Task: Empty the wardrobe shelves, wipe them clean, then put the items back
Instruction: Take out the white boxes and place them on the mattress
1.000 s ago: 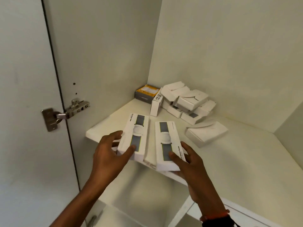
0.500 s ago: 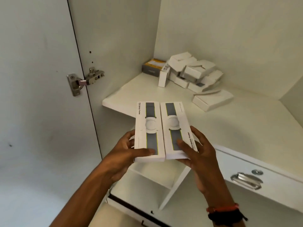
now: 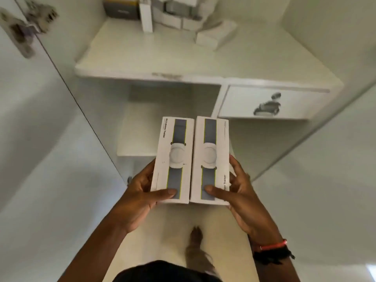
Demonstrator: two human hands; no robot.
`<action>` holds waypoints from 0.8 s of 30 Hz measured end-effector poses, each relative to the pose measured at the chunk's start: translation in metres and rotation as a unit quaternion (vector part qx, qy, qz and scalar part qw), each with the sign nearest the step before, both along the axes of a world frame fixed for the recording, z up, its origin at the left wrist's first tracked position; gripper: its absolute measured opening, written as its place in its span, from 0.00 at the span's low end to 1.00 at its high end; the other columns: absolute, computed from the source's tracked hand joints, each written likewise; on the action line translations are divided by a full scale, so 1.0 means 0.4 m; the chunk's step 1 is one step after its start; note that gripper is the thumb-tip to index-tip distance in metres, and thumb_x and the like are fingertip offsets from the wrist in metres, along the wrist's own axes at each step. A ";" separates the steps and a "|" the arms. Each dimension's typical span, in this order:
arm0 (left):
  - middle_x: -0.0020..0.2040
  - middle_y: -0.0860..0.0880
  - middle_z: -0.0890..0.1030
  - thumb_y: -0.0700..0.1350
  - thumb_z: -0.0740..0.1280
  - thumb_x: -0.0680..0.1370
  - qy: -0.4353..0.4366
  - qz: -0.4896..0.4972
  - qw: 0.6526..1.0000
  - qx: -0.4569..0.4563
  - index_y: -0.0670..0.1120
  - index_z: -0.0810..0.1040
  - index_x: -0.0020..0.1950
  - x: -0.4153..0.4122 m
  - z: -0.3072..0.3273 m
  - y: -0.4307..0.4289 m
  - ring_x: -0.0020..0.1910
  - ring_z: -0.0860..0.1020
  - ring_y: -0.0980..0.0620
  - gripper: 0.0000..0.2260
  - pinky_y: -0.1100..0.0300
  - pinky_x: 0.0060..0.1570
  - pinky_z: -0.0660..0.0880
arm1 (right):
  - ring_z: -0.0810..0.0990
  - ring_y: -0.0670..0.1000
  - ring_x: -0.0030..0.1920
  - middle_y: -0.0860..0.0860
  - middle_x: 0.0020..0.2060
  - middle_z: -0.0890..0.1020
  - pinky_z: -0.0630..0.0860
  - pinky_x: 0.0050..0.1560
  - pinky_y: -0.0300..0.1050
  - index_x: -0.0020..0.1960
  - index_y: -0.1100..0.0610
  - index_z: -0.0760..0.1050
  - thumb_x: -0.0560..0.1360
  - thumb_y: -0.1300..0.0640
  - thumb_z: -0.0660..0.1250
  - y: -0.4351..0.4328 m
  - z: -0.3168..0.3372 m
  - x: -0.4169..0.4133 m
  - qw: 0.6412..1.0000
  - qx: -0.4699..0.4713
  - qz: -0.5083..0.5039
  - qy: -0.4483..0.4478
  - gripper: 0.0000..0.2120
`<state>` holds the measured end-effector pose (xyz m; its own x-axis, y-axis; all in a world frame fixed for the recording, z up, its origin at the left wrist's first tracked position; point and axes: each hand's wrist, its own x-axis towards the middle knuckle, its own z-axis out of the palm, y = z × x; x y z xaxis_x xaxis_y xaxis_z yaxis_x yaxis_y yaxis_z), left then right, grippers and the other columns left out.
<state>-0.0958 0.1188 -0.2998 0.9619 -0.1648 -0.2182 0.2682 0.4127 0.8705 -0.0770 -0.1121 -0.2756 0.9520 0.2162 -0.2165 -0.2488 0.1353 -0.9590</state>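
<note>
Two long white tracker boxes with a grey strap printed on top lie side by side in front of me, off the shelf. My left hand (image 3: 140, 192) grips the left tracker box (image 3: 173, 159), thumb on its lid. My right hand (image 3: 238, 192) grips the right tracker box (image 3: 210, 159) the same way. The white wardrobe shelf (image 3: 142, 58) is above and behind them. At its back corner stands a pile of small white boxes (image 3: 179, 19) and a grey and yellow box (image 3: 120, 9).
The wardrobe door (image 3: 30, 139) stands open at the left with its metal hinge (image 3: 30, 21). A drawer (image 3: 264, 102) with a metal handle sits under the shelf at the right. A lower shelf (image 3: 136, 137) lies behind the boxes. My foot (image 3: 196, 241) is on the floor below.
Both hands lifted the two tracker boxes off the shelf's front edge and drew them back toward me. The view has tilted downward, showing the floor and my foot.
</note>
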 end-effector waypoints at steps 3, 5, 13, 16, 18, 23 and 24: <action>0.60 0.43 0.82 0.40 0.85 0.52 0.040 -0.052 0.998 -0.003 0.55 0.67 0.72 -0.056 -0.061 0.019 0.58 0.81 0.44 0.51 0.53 0.48 0.81 | 0.81 0.57 0.60 0.53 0.57 0.83 0.77 0.60 0.63 0.73 0.43 0.64 0.63 0.68 0.76 0.023 -0.073 -0.137 0.997 0.011 -0.060 0.041 0.45; 0.62 0.43 0.80 0.38 0.83 0.57 0.056 -0.108 0.992 0.014 0.60 0.65 0.73 -0.120 -0.099 0.020 0.60 0.79 0.42 0.50 0.46 0.51 0.80 | 0.80 0.57 0.62 0.52 0.60 0.81 0.76 0.61 0.64 0.73 0.44 0.65 0.66 0.71 0.74 0.034 -0.116 -0.254 0.993 0.018 -0.101 0.056 0.42; 0.66 0.52 0.78 0.37 0.81 0.62 0.042 -0.311 0.948 0.048 0.61 0.64 0.74 -0.234 -0.125 -0.072 0.63 0.78 0.49 0.47 0.47 0.54 0.80 | 0.79 0.58 0.62 0.54 0.63 0.79 0.80 0.54 0.55 0.75 0.47 0.59 0.69 0.75 0.69 0.024 -0.153 -0.583 0.955 0.072 -0.283 0.058 0.43; 0.66 0.56 0.77 0.36 0.80 0.62 0.035 -0.384 0.921 0.064 0.62 0.64 0.74 -0.284 -0.127 -0.139 0.63 0.77 0.52 0.47 0.51 0.52 0.79 | 0.79 0.59 0.62 0.57 0.61 0.80 0.78 0.58 0.60 0.75 0.47 0.56 0.69 0.74 0.69 0.007 -0.172 -0.712 0.928 0.084 -0.357 0.061 0.43; 0.66 0.58 0.77 0.31 0.78 0.64 0.023 -0.418 0.905 0.073 0.62 0.64 0.74 -0.316 -0.126 -0.176 0.63 0.77 0.54 0.47 0.55 0.50 0.79 | 0.79 0.59 0.61 0.57 0.60 0.81 0.78 0.58 0.59 0.75 0.47 0.57 0.70 0.74 0.69 0.003 -0.184 -0.777 0.911 0.090 -0.398 0.064 0.43; 0.65 0.60 0.78 0.37 0.79 0.62 0.026 -0.532 0.842 0.081 0.61 0.64 0.73 -0.463 -0.126 -0.287 0.62 0.78 0.55 0.45 0.60 0.48 0.79 | 0.79 0.60 0.61 0.59 0.60 0.80 0.79 0.54 0.55 0.74 0.45 0.57 0.69 0.73 0.71 0.012 -0.216 -1.012 0.845 0.106 -0.519 0.073 0.44; 0.65 0.60 0.78 0.41 0.82 0.60 0.023 -0.566 0.820 0.082 0.63 0.66 0.72 -0.508 -0.128 -0.316 0.62 0.78 0.55 0.46 0.60 0.48 0.79 | 0.80 0.59 0.61 0.58 0.60 0.80 0.80 0.52 0.53 0.74 0.44 0.57 0.69 0.73 0.71 0.016 -0.218 -1.074 0.828 0.109 -0.546 0.072 0.44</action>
<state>-0.2991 -0.0076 -0.3512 0.2041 -0.9107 -0.3590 0.4325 -0.2451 0.8677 -0.5066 -0.1058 -0.3627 0.5738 -0.7067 -0.4139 0.0260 0.5209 -0.8532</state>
